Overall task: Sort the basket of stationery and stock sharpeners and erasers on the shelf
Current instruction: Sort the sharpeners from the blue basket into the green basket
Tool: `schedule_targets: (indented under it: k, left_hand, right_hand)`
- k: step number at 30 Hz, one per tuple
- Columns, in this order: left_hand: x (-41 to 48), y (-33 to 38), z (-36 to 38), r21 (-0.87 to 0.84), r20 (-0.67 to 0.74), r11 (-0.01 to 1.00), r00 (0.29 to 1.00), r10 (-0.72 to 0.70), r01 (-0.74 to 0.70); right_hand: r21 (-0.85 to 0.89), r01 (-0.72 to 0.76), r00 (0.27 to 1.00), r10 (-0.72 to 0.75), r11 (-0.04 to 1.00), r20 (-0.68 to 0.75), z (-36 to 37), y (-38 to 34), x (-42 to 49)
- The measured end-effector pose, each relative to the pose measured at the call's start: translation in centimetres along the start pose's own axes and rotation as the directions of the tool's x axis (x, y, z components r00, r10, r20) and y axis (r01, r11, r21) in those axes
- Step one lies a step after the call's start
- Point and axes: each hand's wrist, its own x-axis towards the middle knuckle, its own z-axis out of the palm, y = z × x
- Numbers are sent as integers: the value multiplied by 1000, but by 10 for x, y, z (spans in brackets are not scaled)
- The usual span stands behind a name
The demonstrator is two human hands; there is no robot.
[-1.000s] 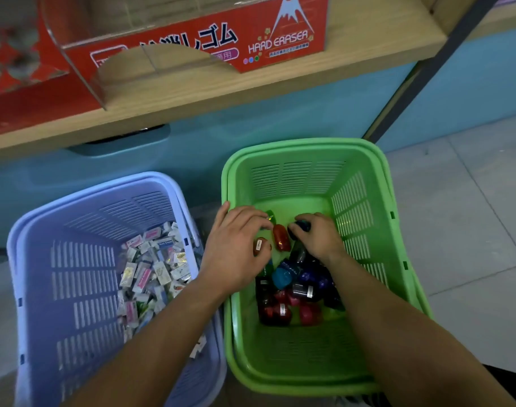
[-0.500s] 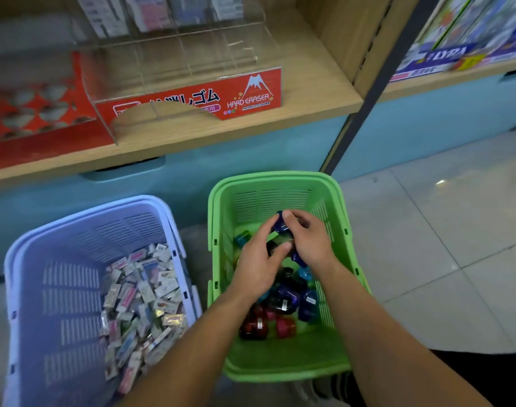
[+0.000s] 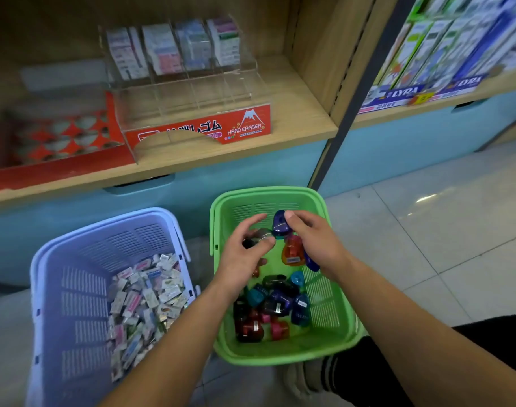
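Two baskets stand side by side on the tiled floor [image 3: 427,230] in the lower part of the frame. The purple basket [image 3: 74,289], at the lower left, holds a heap of small wrapped erasers [image 3: 145,301] piled against its right wall. The green basket [image 3: 286,352], in the lower centre, holds a heap of coloured sharpeners [image 3: 274,306] in red, pink, teal and dark blue on its bottom.

Both hands are above the far half of the green basket. The left hand [image 3: 245,254] has its fingers curled and pinches a dark sharpener [image 3: 258,237] between thumb and fingertips. The right hand [image 3: 315,245] grips a blue sharpener [image 3: 278,223] at its fingertips, and an orange sharpener [image 3: 293,254] is tucked under its palm.

Farther, in the upper half, there is a wooden shelf [image 3: 295,118]. A clear display case [image 3: 192,92] with a red "HARD ERASER" label stands on it; only its rear slots hold eraser packs [image 3: 174,48]. A red tray [image 3: 45,168] lies just beside it at the left. At the upper right, blurred boxes [image 3: 444,48] marked LYRA stand on another shelf.
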Motion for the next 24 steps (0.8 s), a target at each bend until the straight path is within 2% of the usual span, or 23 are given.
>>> schedule_targets:
  k: [7,13,24]
  left_hand:
    - [-11,24,4,85,35,988,992,124,-126]
    - [-9,30,6,114,21,980,987,161,-162]
    - [3,19,-1,50,-55,999,998,-1,4]
  right_hand:
    - [119,-40,996,30,992,85,0,-22,-29]
    - [114,-60,995,50,992,84,-6,-25,-40]
    - [229,-183,977,151,956,153,-14,-12,-22]
